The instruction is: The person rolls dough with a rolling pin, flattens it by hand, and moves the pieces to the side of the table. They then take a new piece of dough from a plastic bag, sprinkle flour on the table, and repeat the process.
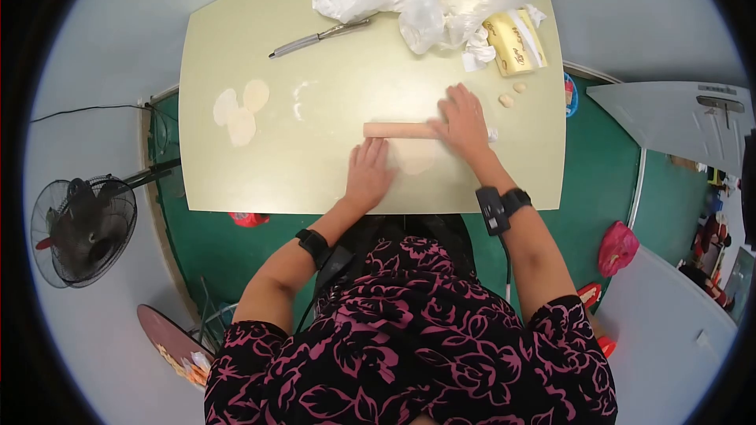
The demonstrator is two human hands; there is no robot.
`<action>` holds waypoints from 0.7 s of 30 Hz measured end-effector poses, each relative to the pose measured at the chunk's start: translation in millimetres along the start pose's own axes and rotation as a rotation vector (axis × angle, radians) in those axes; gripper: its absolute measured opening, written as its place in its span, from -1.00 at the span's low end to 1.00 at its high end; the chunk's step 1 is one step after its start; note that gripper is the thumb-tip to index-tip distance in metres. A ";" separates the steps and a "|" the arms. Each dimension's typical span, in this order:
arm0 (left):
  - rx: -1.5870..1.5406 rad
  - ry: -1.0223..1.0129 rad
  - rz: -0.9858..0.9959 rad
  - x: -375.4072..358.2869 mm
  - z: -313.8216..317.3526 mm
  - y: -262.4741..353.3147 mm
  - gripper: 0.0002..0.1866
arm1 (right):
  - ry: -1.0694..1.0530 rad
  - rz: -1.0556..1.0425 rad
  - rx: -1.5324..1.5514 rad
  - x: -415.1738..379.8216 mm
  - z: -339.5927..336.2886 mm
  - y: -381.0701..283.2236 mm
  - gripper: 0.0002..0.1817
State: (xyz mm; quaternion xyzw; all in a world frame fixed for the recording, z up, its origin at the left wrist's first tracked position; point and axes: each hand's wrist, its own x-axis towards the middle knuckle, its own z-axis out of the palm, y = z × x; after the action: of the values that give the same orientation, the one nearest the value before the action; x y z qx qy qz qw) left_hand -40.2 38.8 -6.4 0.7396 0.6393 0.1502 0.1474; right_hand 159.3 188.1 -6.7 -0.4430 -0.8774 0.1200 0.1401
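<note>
The right hand [461, 120], fingers loosely spread, presses on the rolling pin [398, 130]; whether the left hand [370, 175] grips its other end, I cannot tell. One dough sheet [416, 160] lies against the pin, toward the tabletop's [299, 181] near edge. Three flat rounds [242, 127] lie finished-looking toward the left edge; two small lumps [506, 100] sit unflattened near the right.

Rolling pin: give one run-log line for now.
right hand: on rolling pin | left hand: at dough sheet | three dough rounds: left | two dough lumps: right

Single head-worn view from above the tabletop [315, 181], facing forward and down.
</note>
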 end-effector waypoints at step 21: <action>-0.229 -0.028 -0.444 54.7 3.5 14.4 -0.87 | 0.220 0.507 -0.218 -116.6 -12.0 6.1 -0.61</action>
State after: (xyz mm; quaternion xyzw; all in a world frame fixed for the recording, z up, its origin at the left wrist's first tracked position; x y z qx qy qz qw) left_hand -18.2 90.9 -1.8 0.5614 0.7630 0.1752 0.2684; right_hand 234.3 98.2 -13.8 -0.6708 -0.7260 0.0072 0.1515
